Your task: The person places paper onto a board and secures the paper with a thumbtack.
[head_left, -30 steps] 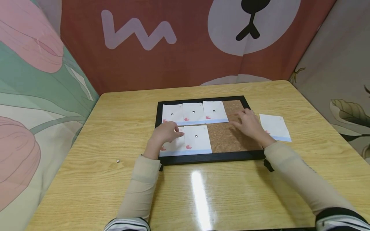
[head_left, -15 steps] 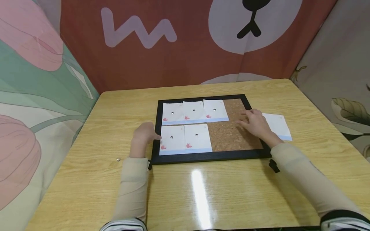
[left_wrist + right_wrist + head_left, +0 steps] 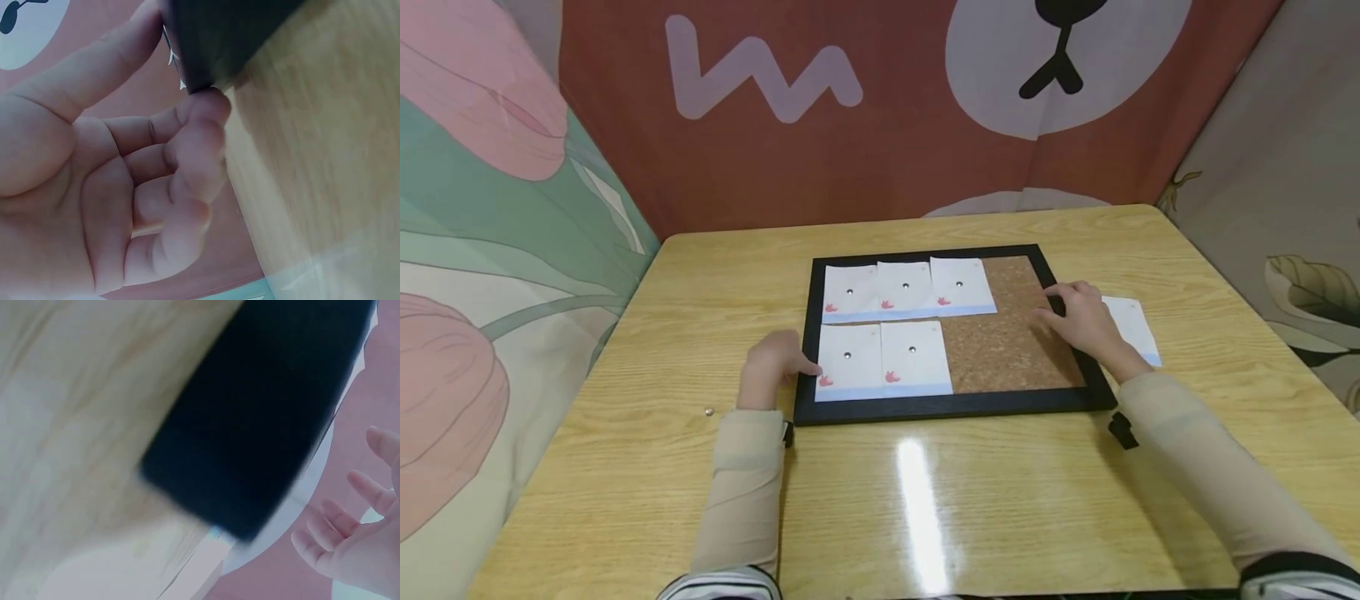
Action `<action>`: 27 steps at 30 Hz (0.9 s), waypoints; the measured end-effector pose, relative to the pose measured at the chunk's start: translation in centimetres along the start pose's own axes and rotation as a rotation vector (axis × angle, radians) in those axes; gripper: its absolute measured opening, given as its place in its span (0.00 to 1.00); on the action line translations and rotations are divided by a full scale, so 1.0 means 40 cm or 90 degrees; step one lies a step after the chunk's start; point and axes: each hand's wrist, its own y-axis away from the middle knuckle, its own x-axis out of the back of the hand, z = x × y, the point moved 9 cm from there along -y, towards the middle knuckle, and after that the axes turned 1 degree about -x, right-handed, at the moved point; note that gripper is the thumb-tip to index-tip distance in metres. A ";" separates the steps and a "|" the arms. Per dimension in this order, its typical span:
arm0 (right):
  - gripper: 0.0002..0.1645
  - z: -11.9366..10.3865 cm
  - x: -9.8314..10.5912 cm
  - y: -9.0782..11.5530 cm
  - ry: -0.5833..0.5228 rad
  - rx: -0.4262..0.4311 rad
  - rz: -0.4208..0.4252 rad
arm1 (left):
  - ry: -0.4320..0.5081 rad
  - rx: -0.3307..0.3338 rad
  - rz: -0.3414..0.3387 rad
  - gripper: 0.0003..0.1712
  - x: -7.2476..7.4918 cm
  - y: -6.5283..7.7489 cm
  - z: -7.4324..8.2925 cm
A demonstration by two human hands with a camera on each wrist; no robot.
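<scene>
A black-framed cork board (image 3: 1000, 358) lies on the table, with two rows of white sheets fixed by small silver pins. Each sheet bears a pink mark and a blue strip. At the board's left edge, my left hand (image 3: 771, 362) grips the black frame (image 3: 219, 37). The left wrist view has the thumb on the frame's upper face and the curled fingers (image 3: 194, 162) under its corner. Over the right edge hovers my right hand (image 3: 1086, 321), fingers apart and holding nothing. A loose white sheet (image 3: 1133, 329) lies partly hidden behind that hand.
One loose silver pin (image 3: 709, 412) lies on the wooden table (image 3: 865, 500), left of the board. Black clips (image 3: 1123, 431) stick out beneath the frame's front corners. Printed cloth (image 3: 887, 150) hangs behind the table and at both sides.
My left hand has left the lower-left sheet, whose pin now shows, and gone to the board's left edge. The right hand has shifted right, from the bare cork to the right frame edge.
</scene>
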 end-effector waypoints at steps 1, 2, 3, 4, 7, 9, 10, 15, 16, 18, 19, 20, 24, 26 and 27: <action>0.28 0.010 0.004 0.001 0.001 -0.010 -0.001 | 0.000 0.000 0.000 0.23 -0.001 -0.001 0.000; 0.27 0.020 0.009 0.003 0.001 -0.018 -0.002 | 0.000 0.000 0.001 0.23 -0.002 -0.002 -0.001; 0.27 0.028 0.014 0.006 0.000 -0.027 -0.004 | 0.001 -0.001 0.000 0.23 -0.004 -0.003 -0.001; 0.28 0.036 0.017 0.008 -0.002 -0.037 -0.007 | 0.002 0.001 0.000 0.23 -0.004 -0.003 -0.002; 0.30 0.057 0.024 0.015 -0.009 -0.052 -0.014 | 0.005 0.005 -0.002 0.23 -0.007 -0.003 -0.003; 0.31 0.071 0.027 0.020 -0.017 -0.064 -0.020 | 0.006 0.007 -0.004 0.23 -0.009 -0.004 -0.003; 0.31 0.080 0.028 0.021 -0.017 -0.069 -0.022 | 0.007 0.007 -0.004 0.23 -0.009 -0.004 -0.004; 0.30 0.122 0.048 0.032 0.001 -0.100 0.000 | 0.010 0.007 -0.005 0.22 -0.010 -0.005 -0.001; 0.29 0.132 0.053 0.033 0.013 -0.107 0.006 | 0.009 0.009 -0.006 0.22 -0.010 -0.005 -0.001; 0.29 0.150 0.061 0.035 0.033 -0.121 0.007 | 0.005 0.012 -0.007 0.22 -0.010 -0.004 -0.002; 0.30 0.161 0.064 0.037 0.040 -0.134 0.002 | 0.004 0.014 -0.008 0.22 -0.010 -0.002 -0.003; 0.32 0.173 0.067 0.040 0.043 -0.148 -0.006 | 0.005 0.018 -0.009 0.22 -0.009 0.000 -0.004; 0.38 0.227 0.077 0.056 0.060 -0.220 -0.050 | 0.010 0.023 -0.012 0.22 -0.009 0.005 -0.005; 0.40 0.252 0.081 0.067 0.064 -0.255 -0.068 | 0.017 0.021 -0.013 0.22 -0.009 0.006 -0.002; 0.40 0.262 0.083 0.073 0.066 -0.268 -0.074 | 0.018 0.019 -0.013 0.22 -0.009 0.006 -0.001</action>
